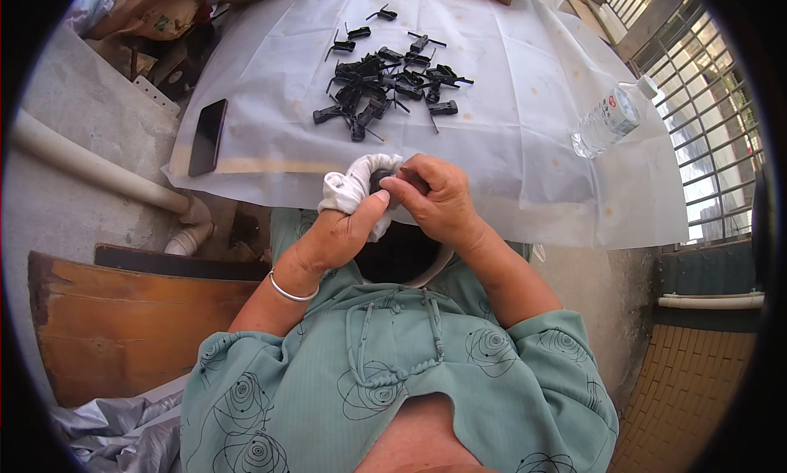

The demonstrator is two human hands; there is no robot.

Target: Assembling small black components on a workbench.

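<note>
My left hand (340, 231) is closed around a bunched white cloth (343, 196) and a small black part (379, 179), whose shape is mostly covered by the fingers. Against this part, from the right, my right hand (447, 198) presses its thumb and bent fingers together in a pinch. Both hands meet just over the near edge of the table. Beyond them, a loose pile of black plastic clip-like pieces (361, 86) with thin stems lies on the sheeted table. Below the hands, a round container (436, 270) with a pale rim and dark inside sits between the legs.
A translucent white sheet (516, 137) covers the table and hangs over its front edge. A dark phone (208, 137) lies at its left, and a clear water bottle (611, 119) lies at the right. Left stand a pale pipe (98, 163) and a wooden board (139, 317).
</note>
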